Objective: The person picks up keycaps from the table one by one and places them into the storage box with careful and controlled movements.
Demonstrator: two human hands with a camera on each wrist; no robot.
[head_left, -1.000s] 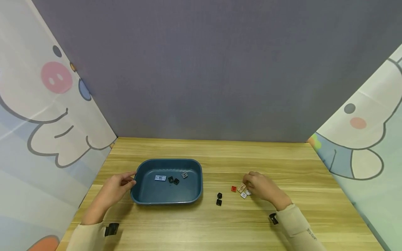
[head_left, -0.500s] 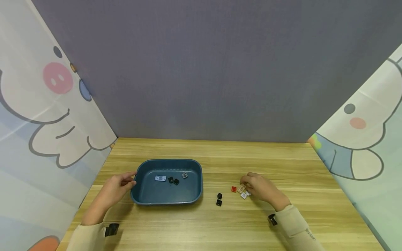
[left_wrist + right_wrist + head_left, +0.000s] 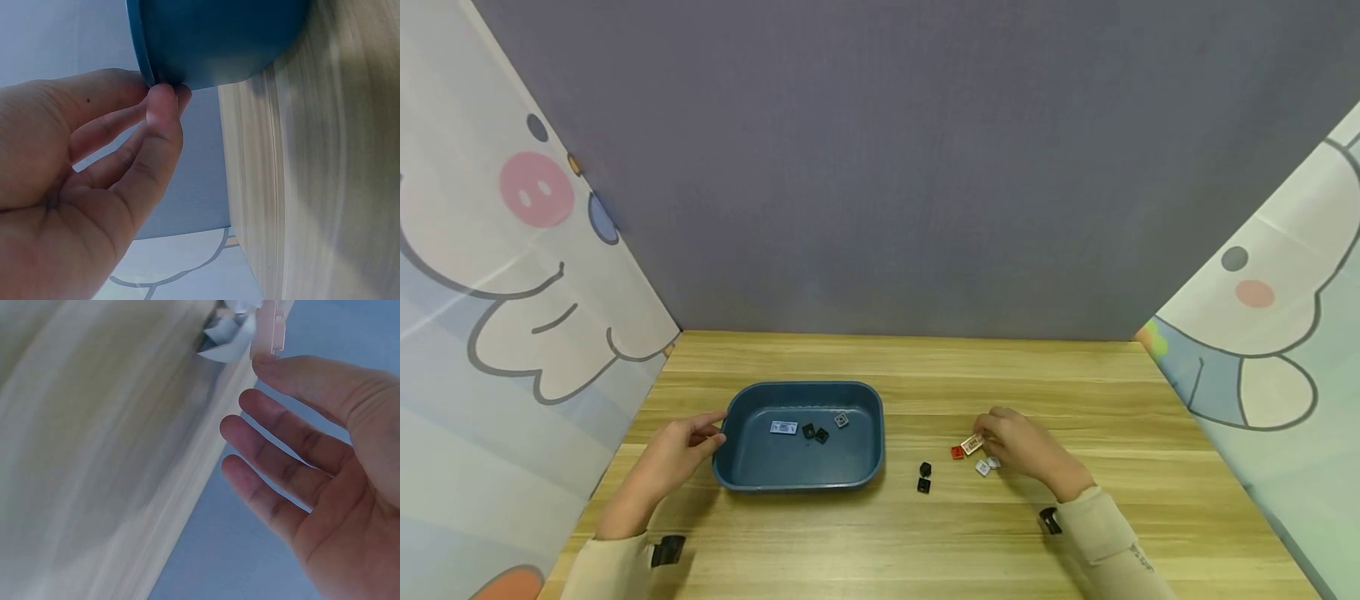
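One beige tile [image 3: 972, 445] slants lengthwise away rightward, pinched by right grip [image 3: 1024, 448]; left grip [image 3: 672, 454] pinches tray [image 3: 775, 460]

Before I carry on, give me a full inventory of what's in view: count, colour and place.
Tray: one, blue, table's left side
Printed strip: one, pale blue, in tray
Small tray pieces: two, black, in tray
Square piece: one, grey, in tray
Small table pieces: two, black, right of tray
Red piece: one, red, left of beige piece
Beige piece: one, beige, at right fingertips
White pieces: two, white, near right hand
Table: one, wood-toned, underneath
Panel: one, grey, behind table
Cartoon sheets: two, multicoloured, both sides
Sleeves: two, beige, on forearms
Wrist straps: two, black, at wrists
Left hand: one, bare, pinching tray rim
Right hand: one, bare, pinching beige piece
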